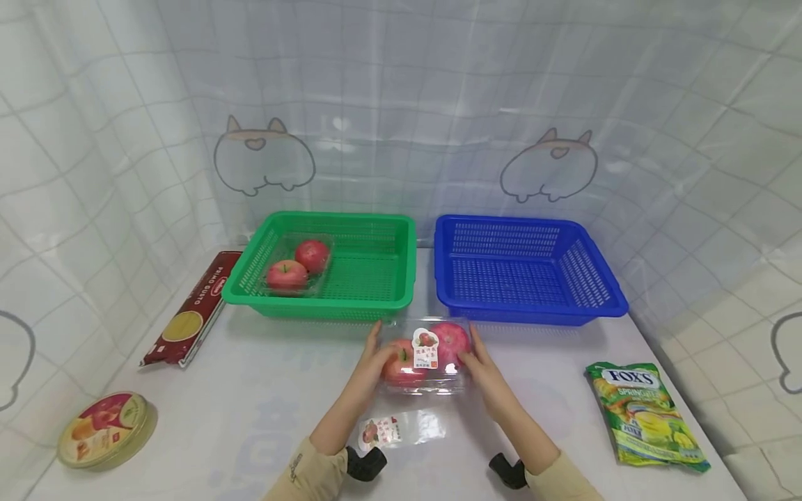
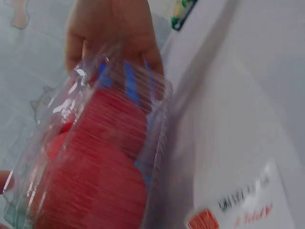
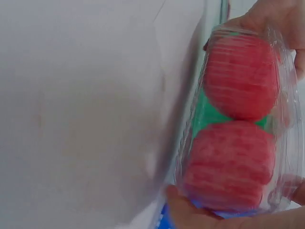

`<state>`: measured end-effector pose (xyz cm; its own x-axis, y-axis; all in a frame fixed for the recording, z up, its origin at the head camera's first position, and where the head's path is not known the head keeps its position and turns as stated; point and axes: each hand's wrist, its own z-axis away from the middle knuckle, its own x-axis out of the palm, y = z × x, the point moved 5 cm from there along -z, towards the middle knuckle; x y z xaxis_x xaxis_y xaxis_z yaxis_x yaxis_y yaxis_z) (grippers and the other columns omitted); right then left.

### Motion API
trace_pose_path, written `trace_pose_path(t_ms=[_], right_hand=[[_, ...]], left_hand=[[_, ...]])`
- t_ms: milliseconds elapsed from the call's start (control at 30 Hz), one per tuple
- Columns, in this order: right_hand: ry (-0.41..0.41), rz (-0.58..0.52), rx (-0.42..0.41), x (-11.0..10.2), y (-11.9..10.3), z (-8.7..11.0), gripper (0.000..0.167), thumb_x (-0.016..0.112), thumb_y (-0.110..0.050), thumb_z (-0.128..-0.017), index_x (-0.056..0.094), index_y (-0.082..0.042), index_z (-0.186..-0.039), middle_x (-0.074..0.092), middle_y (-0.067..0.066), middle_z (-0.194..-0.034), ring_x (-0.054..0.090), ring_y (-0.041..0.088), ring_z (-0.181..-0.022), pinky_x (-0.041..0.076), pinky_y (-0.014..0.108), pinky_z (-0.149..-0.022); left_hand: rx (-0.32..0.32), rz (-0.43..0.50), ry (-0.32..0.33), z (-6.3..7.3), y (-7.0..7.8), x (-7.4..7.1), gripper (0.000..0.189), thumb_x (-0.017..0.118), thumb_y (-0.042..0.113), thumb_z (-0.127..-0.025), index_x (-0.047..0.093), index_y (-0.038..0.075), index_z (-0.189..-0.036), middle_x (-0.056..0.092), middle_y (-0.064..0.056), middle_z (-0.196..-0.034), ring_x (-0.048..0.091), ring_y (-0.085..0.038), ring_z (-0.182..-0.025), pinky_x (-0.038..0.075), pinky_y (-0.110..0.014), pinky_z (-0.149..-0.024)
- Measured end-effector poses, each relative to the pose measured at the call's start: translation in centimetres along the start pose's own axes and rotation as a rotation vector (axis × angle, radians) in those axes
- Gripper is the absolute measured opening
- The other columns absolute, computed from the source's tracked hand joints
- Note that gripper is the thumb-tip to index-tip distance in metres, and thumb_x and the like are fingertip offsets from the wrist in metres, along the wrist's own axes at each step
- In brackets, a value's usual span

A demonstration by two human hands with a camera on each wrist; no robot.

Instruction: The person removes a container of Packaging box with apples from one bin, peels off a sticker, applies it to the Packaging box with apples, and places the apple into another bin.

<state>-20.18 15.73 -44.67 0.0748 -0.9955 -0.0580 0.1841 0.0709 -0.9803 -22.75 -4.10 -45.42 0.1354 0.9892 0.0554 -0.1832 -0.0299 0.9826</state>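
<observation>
A clear plastic box of apples (image 1: 425, 381) is held between both hands over the front middle of the table, a white apple sticker (image 1: 426, 350) on its lid. My left hand (image 1: 372, 369) grips its left end, thumb over the top. The right hand (image 1: 487, 376) grips the opposite end the same way. Two red apples show through the side wall in both wrist views, and the right hand (image 2: 114, 36) appears at the far end in the left wrist view. On the table just in front lies a clear strip with apple labels (image 1: 401, 429).
Behind stand a green basket (image 1: 351, 304) holding another box of apples (image 1: 297, 268), and a blue basket (image 1: 532, 311). On the left are a dark red packet (image 1: 191, 309) and a round tub (image 1: 106, 430). A green candy bag (image 1: 648, 415) lies at right.
</observation>
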Motion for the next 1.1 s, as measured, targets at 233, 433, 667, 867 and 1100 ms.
trace_pose_path(t_ms=[233,433,667,867,1100], right_hand=[[0.047,0.001,0.038,-0.9,-1.0,1.5,0.066,0.045,-0.024,-0.094,0.011,-0.020,-0.150,0.005,0.019,-0.153,0.011,0.047,-0.135,0.027,0.071,-0.091],[0.061,0.049,0.009,-2.0,-2.6,1.8,0.060,0.044,-0.023,-0.095,0.018,-0.019,-0.149,0.012,0.016,-0.153,0.018,0.043,-0.135,0.029,0.068,-0.093],[0.095,0.032,-0.022,-3.7,-4.5,1.0,0.064,0.048,-0.024,-0.093,0.016,-0.021,-0.149,0.020,0.017,-0.149,0.026,0.041,-0.131,0.029,0.066,-0.095],[0.157,-0.038,-0.053,-4.5,-6.0,0.0,0.071,0.053,-0.021,-0.091,0.012,-0.021,-0.149,0.020,0.016,-0.149,0.027,0.038,-0.131,0.032,0.060,-0.097],[0.175,-0.084,-0.087,-5.0,-7.0,-1.1,0.078,0.056,-0.018,-0.090,0.007,-0.022,-0.150,0.019,0.014,-0.150,0.021,0.039,-0.134,0.024,0.063,-0.100]], left_hand=[[0.011,0.057,-0.023,1.8,1.7,0.6,0.080,0.053,0.020,-0.087,0.002,0.015,-0.148,-0.006,-0.024,-0.151,0.007,-0.046,-0.136,0.012,-0.059,-0.107],[-0.069,0.172,-0.063,2.6,2.2,0.5,0.084,0.049,0.032,-0.090,-0.014,0.026,-0.145,-0.009,-0.030,-0.147,0.016,-0.053,-0.130,0.027,-0.063,-0.099],[-0.165,0.295,-0.223,3.0,2.4,0.8,0.081,0.045,0.038,-0.089,-0.013,0.023,-0.144,0.019,-0.034,-0.139,0.044,-0.041,-0.112,0.041,-0.060,-0.088],[-0.201,0.351,-0.364,3.3,2.4,1.9,0.076,0.045,0.034,-0.090,-0.007,0.023,-0.145,0.023,-0.028,-0.138,0.051,-0.035,-0.106,0.043,-0.057,-0.088],[-0.202,0.373,-0.408,3.6,3.2,2.8,0.076,0.046,0.031,-0.088,-0.002,0.023,-0.146,0.024,-0.025,-0.139,0.051,-0.036,-0.108,0.042,-0.055,-0.091]])
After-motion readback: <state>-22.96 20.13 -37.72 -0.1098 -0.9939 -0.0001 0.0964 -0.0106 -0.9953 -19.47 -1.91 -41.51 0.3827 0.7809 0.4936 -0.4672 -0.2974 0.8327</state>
